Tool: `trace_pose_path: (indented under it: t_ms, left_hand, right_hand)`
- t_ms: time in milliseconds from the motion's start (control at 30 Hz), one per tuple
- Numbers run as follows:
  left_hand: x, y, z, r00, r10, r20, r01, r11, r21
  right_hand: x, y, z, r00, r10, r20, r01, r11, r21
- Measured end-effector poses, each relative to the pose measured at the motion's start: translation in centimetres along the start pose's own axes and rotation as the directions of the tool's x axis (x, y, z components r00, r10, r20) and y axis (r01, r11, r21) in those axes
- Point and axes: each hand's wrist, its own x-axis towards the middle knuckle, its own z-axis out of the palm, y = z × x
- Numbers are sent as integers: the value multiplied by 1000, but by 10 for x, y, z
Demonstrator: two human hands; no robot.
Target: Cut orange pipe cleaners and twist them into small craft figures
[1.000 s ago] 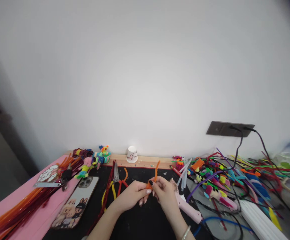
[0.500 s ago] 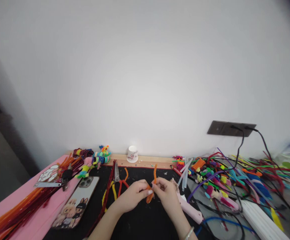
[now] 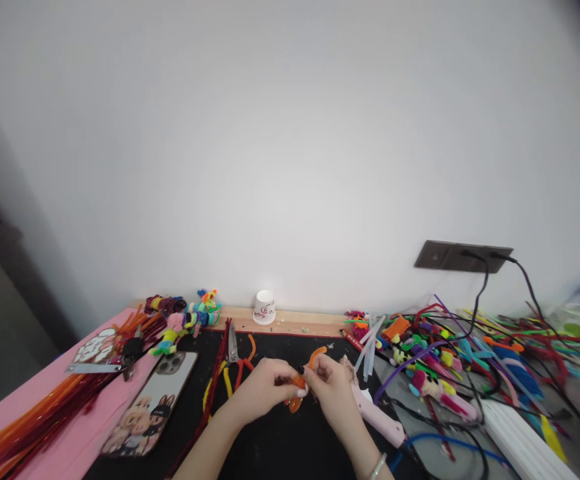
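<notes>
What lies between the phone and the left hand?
Head view: dark red pipe cleaners and yellow- and red-handled tools lie between phone and left hand.

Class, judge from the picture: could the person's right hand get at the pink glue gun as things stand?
Probably yes: the glue gun lies uncovered right beside the right hand. But that hand and the left hand both pinch the orange pipe cleaner, so it would have to let go first.
</notes>
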Motion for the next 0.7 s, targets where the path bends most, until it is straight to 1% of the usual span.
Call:
trace_pose_path:
  t_ms: [100, 233, 367, 500, 567, 633, 700]
  left_hand:
    - [0, 0, -1, 999, 34, -1, -34, 999, 39]
    - [1, -3, 1, 999, -13, -30, 15, 998, 66]
    - [4, -7, 3, 998, -21, -61, 21, 1000, -4]
    - [5, -9, 4, 996, -69, -52, 64, 994, -86]
    - [4, -9, 4, 997, -64, -50, 59, 994, -97]
    - [4, -8, 3, 997, -45, -61, 39, 994, -99]
    - [3, -6, 3, 996, -35, -82, 26, 994, -102]
  right_hand:
    - [-1, 0, 3, 1000, -5, 2, 5, 1000, 0]
    - [-2, -1, 6, 1000, -7, 19, 7, 1000, 23]
    - [-3, -2, 7, 1000, 0, 9, -1, 998, 63]
    - [-3, -3, 9, 998, 32, 56, -38, 993, 110]
    - [-3, -4, 10, 996, 44, 73, -53, 990, 128]
    - [-2, -4, 11, 998, 48, 41, -53, 989, 135]
    - [-2, -4, 10, 997, 68, -43, -62, 990, 124]
